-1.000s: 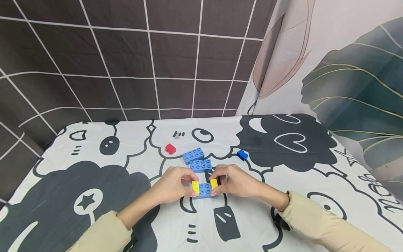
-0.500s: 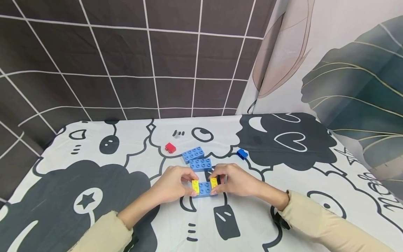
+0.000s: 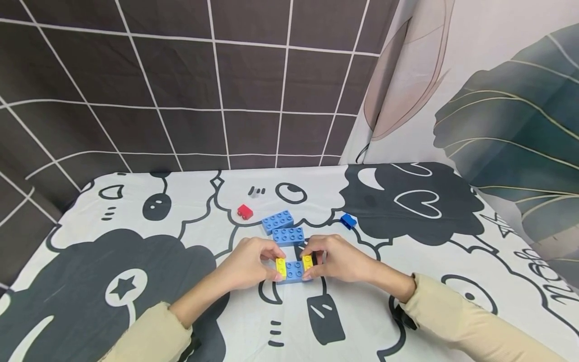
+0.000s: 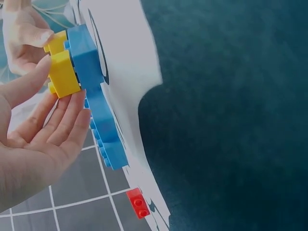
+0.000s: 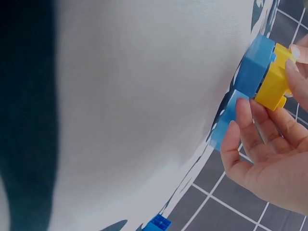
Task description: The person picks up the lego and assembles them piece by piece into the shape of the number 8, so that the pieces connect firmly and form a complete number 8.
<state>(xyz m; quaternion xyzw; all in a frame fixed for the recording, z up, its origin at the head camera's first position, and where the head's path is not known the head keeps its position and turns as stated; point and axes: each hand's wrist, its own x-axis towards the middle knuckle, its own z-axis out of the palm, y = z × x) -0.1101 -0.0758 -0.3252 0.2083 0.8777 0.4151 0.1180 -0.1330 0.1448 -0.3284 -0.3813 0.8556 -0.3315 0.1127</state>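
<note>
My left hand (image 3: 250, 265) pinches a yellow toy brick (image 3: 281, 269) between thumb and fingers. Another yellow brick (image 3: 307, 262) is pinched by my right hand (image 3: 341, 259). Both stand over the two ends of a light blue brick (image 3: 294, 271) that lies on the cloth, its middle studs showing between them. In the left wrist view, a thin dark gap shows between the near yellow brick (image 4: 63, 74) and the blue brick (image 4: 85, 57). The right wrist view shows the other yellow brick (image 5: 272, 86) similarly close over the blue one (image 5: 255, 65).
Just beyond my hands lie two more light blue bricks, one nearer (image 3: 288, 236) and one farther (image 3: 277, 221). A small red brick (image 3: 245, 212) is to their left, a dark blue brick (image 3: 348, 221) to their right. A printed cloth (image 3: 253, 327) covers the table up to the tiled-pattern backdrop (image 3: 249, 80).
</note>
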